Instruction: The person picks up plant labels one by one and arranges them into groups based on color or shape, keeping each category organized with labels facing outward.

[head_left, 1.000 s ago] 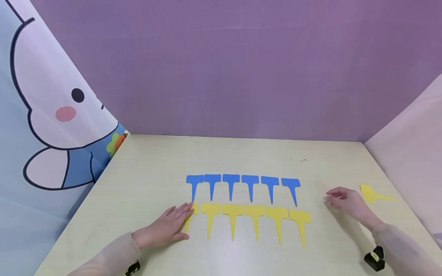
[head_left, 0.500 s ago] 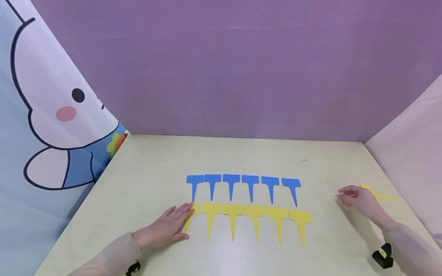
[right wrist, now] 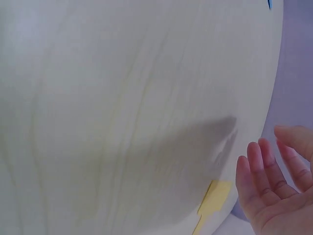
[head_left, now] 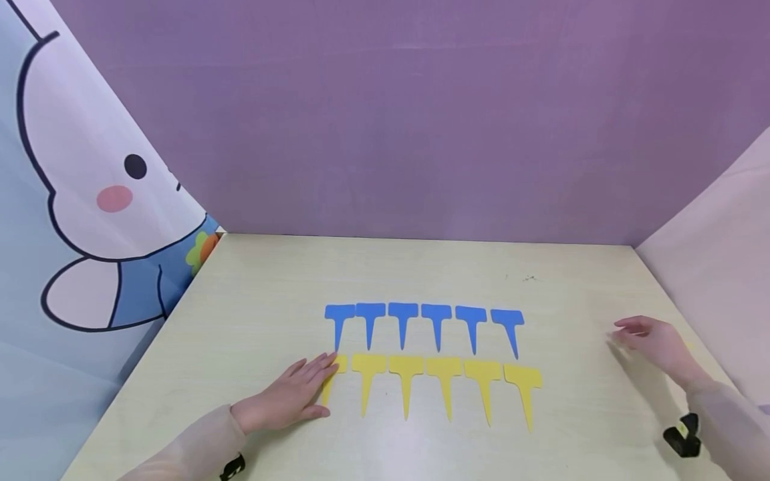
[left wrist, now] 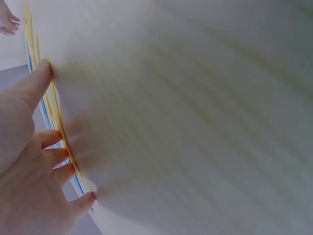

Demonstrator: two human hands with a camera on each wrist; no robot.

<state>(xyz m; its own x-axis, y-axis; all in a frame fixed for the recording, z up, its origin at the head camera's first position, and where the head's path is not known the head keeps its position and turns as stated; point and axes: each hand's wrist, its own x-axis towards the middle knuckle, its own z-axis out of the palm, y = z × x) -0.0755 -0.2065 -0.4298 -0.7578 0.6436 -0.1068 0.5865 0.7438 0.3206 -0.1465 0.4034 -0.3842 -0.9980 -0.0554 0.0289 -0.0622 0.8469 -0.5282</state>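
Note:
Two rows of T-shaped plant labels lie flat on the table, a blue row (head_left: pixel 403 310) behind a yellow row (head_left: pixel 406 365), stems pointing toward me. My left hand (head_left: pixel 285 394) rests with extended fingers over the leftmost yellow label (head_left: pixel 342 364) and covers part of it. In the left wrist view, the thumb and fingertips press along the yellow label (left wrist: pixel 55 107). Over at the right side, my right hand (head_left: pixel 658 349) hovers above the table, fingers loosely bent and holding nothing. Beneath it is a separate yellow label (right wrist: pixel 216 197), almost wholly hidden by the hand in the head view.
The pale wooden table (head_left: pixel 421 267) meets a purple backdrop (head_left: pixel 409 133) at its far edge. A cartoon-printed cloth (head_left: pixel 90 200) hangs at the left and a pale cloth (head_left: pixel 722 234) at the right. Small dark marks (head_left: pixel 529 278) show on the tabletop.
My right hand has moved to the right, from beside the separate yellow label to over it, hiding it in the head view. The left hand has stayed in place.

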